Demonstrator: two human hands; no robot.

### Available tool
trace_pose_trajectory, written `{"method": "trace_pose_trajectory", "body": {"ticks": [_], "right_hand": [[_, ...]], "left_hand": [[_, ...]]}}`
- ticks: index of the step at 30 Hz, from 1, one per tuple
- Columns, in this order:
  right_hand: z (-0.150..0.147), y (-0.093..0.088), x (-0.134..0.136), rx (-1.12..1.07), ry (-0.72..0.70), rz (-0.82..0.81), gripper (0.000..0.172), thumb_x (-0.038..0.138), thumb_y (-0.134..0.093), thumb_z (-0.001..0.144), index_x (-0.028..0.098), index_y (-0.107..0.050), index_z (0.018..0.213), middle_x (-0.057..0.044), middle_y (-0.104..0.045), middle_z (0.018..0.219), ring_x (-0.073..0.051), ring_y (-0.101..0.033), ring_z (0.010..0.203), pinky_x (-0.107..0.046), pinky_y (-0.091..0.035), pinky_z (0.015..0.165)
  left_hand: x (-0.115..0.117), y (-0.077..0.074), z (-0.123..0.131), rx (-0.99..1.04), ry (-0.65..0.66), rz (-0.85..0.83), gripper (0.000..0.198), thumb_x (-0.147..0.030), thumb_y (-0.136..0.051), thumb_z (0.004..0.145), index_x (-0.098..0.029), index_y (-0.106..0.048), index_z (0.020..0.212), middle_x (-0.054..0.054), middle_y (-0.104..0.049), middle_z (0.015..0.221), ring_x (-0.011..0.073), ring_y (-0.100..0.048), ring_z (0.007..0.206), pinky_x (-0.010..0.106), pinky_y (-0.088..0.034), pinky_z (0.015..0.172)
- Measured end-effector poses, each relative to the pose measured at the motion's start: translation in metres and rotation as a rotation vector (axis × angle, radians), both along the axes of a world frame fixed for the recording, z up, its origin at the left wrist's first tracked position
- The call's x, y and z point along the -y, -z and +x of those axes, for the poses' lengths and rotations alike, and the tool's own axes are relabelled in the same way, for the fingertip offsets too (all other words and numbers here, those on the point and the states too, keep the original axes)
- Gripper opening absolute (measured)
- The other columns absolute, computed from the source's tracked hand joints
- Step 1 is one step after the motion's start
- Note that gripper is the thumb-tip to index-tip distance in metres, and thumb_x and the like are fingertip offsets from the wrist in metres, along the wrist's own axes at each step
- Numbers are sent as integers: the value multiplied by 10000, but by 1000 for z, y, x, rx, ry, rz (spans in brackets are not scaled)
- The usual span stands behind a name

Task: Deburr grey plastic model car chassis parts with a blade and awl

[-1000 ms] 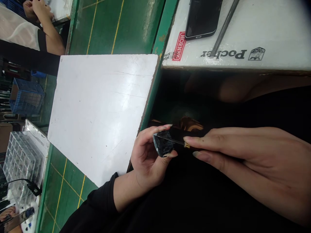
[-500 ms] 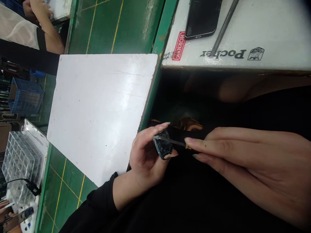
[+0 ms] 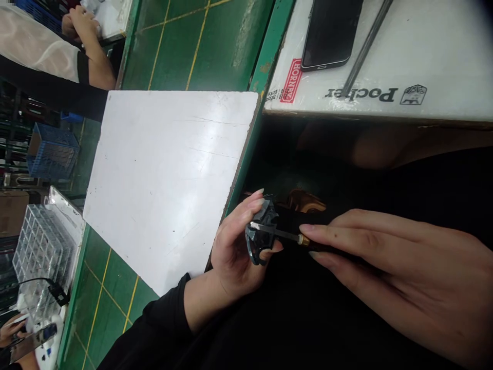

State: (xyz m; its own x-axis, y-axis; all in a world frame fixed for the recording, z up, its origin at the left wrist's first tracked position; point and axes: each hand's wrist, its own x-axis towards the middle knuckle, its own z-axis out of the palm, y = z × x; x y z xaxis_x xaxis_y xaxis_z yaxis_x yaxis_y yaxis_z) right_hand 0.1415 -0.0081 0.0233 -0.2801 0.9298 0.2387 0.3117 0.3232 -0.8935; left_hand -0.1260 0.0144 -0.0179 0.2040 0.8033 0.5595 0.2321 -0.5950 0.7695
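My left hand (image 3: 234, 252) pinches a small black plastic part (image 3: 262, 234) between thumb and fingers, just off the green bench edge and over my dark lap. My right hand (image 3: 389, 272) comes in from the right with fingers closed along a thin tool (image 3: 283, 235) that has a brass collar and a slim metal tip. The tip lies against the face of the black part. The tool's handle is hidden under my fingers.
A white board (image 3: 165, 174) lies on the green bench (image 3: 215, 41). A white carton (image 3: 423, 61) top right bears a black phone (image 3: 331, 33) and a metal rod (image 3: 365, 46). A clear compartment box (image 3: 38, 252) and blue crate (image 3: 52, 154) sit at left. Another person's arm (image 3: 88, 56) works top left.
My left hand has turned the black part, so it now stands more on edge. The tool tip stayed on it. The view shifted slightly right and down.
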Motion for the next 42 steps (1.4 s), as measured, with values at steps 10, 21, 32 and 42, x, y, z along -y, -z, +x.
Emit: {"method": "trace_pose_trajectory", "body": {"ticks": [10,21,32,42], "right_hand": [[-1,4,0,3,-38,33,613,80,-768,1110,321,-759,1673,-35,-885,1330,-250,-879,1031,-391,-760,905],[-6,5,5,-13,4,15,549,128,-789,1119,312,-784,1636,-36,-886,1337,-261,-875,1051,-420,-770,951],[3,4,-3,-4,35,-11,447,243,-829,1124,416,-859,1535,17,-911,1309,-294,-908,990,-448,-802,905],[-6,1,6,-41,67,-32,507,120,-803,1118,370,-847,1556,-8,-900,1329,-273,-895,1023,-448,-786,916]], "left_hand": [[2,5,1,50,9,-37,701,-253,-903,1085,-312,-597,1713,133,-773,1659,378,-747,1587,667,-660,1303],[-1,5,1,39,-17,1,703,-249,-930,1060,-289,-616,1688,148,-799,1580,385,-784,1524,660,-708,1234],[0,3,-1,60,41,-21,710,-195,-908,1063,-251,-605,1703,159,-781,1578,371,-783,1522,629,-709,1250],[-5,7,-4,-33,-68,76,740,-290,-977,1016,-319,-625,1666,99,-820,1503,347,-848,1396,670,-701,1243]]}}
